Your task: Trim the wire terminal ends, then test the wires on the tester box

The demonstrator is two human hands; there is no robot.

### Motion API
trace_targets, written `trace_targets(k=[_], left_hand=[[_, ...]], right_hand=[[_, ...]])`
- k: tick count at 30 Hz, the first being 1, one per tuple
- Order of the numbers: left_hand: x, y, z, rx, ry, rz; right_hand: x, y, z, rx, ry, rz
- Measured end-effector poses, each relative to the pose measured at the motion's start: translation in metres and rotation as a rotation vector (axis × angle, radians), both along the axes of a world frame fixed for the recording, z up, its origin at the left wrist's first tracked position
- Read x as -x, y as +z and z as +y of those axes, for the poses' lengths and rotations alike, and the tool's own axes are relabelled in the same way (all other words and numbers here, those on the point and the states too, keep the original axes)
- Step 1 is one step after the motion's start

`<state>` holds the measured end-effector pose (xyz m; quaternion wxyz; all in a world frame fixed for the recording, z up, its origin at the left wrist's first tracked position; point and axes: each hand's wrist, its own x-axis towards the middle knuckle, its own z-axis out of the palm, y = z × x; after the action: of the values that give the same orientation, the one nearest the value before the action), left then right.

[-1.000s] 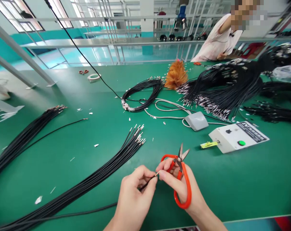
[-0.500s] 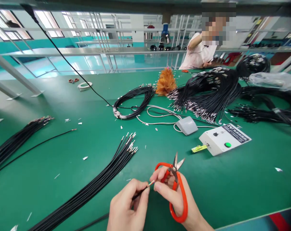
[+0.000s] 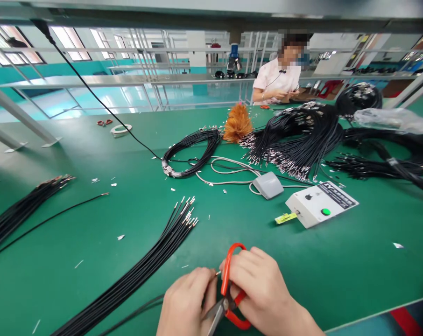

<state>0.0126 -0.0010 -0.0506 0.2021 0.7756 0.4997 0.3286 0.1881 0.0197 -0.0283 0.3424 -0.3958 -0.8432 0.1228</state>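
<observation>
Head view, nearest first: left hand (image 3: 186,303) pinches the end of a single black wire (image 3: 141,310), its bare tip (image 3: 217,273) showing between the two hands. Right hand (image 3: 262,294) is closed around orange-handled snips (image 3: 229,291), blades pointing back toward the left fingers. Likely risk: blades this close to the fingertips could nick skin, or cut insulation too deep and sever strands. Just left of the hands lies a bundle of terminated wires (image 3: 155,252); beyond the right hand sit a white control box (image 3: 320,204) and grey foot pedal (image 3: 269,185). Farther off, coiled wires (image 3: 193,151) and a large heap of leads (image 3: 299,140) lie on the green bench (image 3: 337,275); another person (image 3: 276,81) works at the far side.
</observation>
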Motion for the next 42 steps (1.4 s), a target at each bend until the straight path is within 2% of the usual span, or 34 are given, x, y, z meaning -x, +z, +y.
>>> trace_targets(k=[4, 7, 9, 11, 13, 14, 16, 20, 25, 30, 35, 42], left_hand=[[-0.011, 0.002, 0.001, 0.338, 0.114, -0.271], [-0.013, 0.009, 0.003, 0.509, 0.107, -0.410], [-0.012, 0.013, 0.004, 0.583, 0.115, -0.447], [-0.010, 0.014, 0.005, 0.641, 0.143, -0.475], [-0.008, 0.014, 0.006, 0.687, 0.159, -0.518], [-0.007, 0.013, 0.006, 0.704, 0.159, -0.540], [-0.006, 0.012, 0.006, 0.722, 0.152, -0.571], [-0.005, 0.008, 0.004, 0.657, 0.119, -0.560], [-0.009, 0.008, 0.001, 0.439, 0.170, -0.481], [-0.013, 0.014, 0.001, 0.334, 0.179, -0.517], [-0.010, 0.016, 0.002, 0.450, 0.174, -0.604], [-0.014, 0.018, -0.001, 0.644, 0.248, -0.871]], right_hand=[[-0.001, -0.004, -0.002, -0.146, 0.094, -0.094], [0.002, -0.008, -0.005, -0.111, 0.128, 0.075], [0.006, -0.011, -0.007, 0.032, 0.028, 0.359], [0.010, -0.014, -0.009, 0.275, -0.153, 0.641], [0.013, -0.018, -0.009, 0.534, -0.271, 0.822], [0.015, -0.020, -0.010, 0.636, -0.275, 0.875], [0.018, -0.024, -0.010, 0.765, -0.225, 0.948], [0.026, -0.032, -0.010, 0.871, -0.166, 1.063], [0.030, -0.033, -0.012, 0.889, -0.191, 1.122], [0.026, -0.027, -0.013, 0.904, -0.178, 1.095], [0.027, -0.026, -0.015, 0.852, -0.163, 1.063], [0.034, -0.029, -0.012, 0.855, -0.122, 1.114]])
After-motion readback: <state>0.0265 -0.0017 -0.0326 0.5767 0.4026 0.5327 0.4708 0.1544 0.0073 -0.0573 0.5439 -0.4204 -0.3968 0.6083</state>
